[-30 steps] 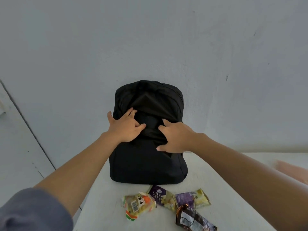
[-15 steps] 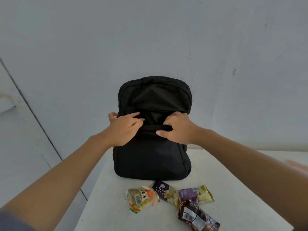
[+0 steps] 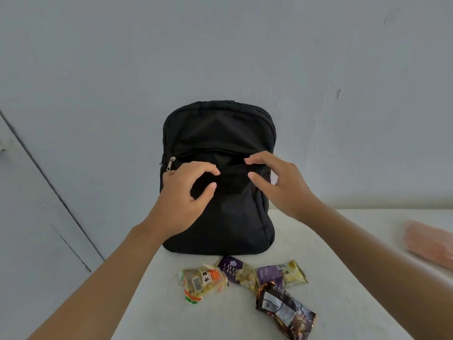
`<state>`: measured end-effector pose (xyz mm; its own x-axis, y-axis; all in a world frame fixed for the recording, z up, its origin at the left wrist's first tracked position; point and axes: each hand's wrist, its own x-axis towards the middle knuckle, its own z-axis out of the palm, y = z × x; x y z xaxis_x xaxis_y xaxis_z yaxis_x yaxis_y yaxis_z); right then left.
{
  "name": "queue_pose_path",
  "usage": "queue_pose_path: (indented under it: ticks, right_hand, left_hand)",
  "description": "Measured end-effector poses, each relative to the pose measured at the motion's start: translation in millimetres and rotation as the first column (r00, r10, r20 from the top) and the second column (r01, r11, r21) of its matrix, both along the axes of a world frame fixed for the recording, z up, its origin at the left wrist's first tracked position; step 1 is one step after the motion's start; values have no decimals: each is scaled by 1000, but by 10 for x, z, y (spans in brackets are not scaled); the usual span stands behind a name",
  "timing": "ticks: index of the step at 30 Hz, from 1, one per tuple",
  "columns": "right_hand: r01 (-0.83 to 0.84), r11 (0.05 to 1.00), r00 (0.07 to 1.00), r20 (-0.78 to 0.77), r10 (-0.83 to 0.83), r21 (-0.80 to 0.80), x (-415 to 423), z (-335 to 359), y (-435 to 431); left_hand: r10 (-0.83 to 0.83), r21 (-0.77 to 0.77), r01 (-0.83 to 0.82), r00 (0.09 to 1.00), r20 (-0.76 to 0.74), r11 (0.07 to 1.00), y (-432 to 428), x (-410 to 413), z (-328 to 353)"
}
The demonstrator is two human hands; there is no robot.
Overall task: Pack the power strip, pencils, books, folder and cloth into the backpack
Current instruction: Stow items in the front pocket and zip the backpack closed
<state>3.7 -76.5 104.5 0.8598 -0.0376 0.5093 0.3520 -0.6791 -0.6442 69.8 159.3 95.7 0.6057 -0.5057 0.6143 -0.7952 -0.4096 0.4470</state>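
Observation:
A black backpack (image 3: 220, 133) stands upright on the white table (image 3: 343, 241), leaning against the wall. Its front pocket gapes open across the middle, with a metal zipper pull (image 3: 170, 163) at the left end. My left hand (image 3: 186, 195) hovers in front of the pocket's left side, fingers loosely curved and holding nothing. My right hand (image 3: 279, 185) is at the pocket's right side, fingers spread near the opening, also holding nothing. No power strip, pencils, books, folder or cloth shows.
Several snack packets lie in front of the backpack: an orange-and-green one (image 3: 202, 283), a purple layer cake one (image 3: 235, 271), a purple-yellow one (image 3: 282, 276) and a dark brown one (image 3: 284, 310). A blurred pink thing (image 3: 431, 244) lies at the table's right edge.
Both hands have let go of the pocket edge and drawn slightly back from it, fingers spreading. The front pocket's opening and zipper pull now show.

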Motion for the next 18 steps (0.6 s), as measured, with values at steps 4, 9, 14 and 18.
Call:
queue_pose_path:
  ticks: [4, 9, 14, 18]
  right_hand:
    - [76, 995, 995, 58, -80, 65, -234, -106, -85]
    - [60, 992, 991, -126, -46, 107, -499, -414, -279]
    - [-22, 984, 855, -513, -74, -178, -595, -1184, -504]
    - [-127, 911, 784, -602, -151, -394, -643, -1628, -665]
  left_hand:
    - [21, -16, -22, 998, -66, 1000, -83, -115, -119]
    - [102, 48, -96, 981, -166, 994, -147, -105, -288]
    - [185, 122, -175, 980, -79, 977, -289, -91, -463]
    - [242, 107, -234, 968, -67, 966, -371, -78, -547]
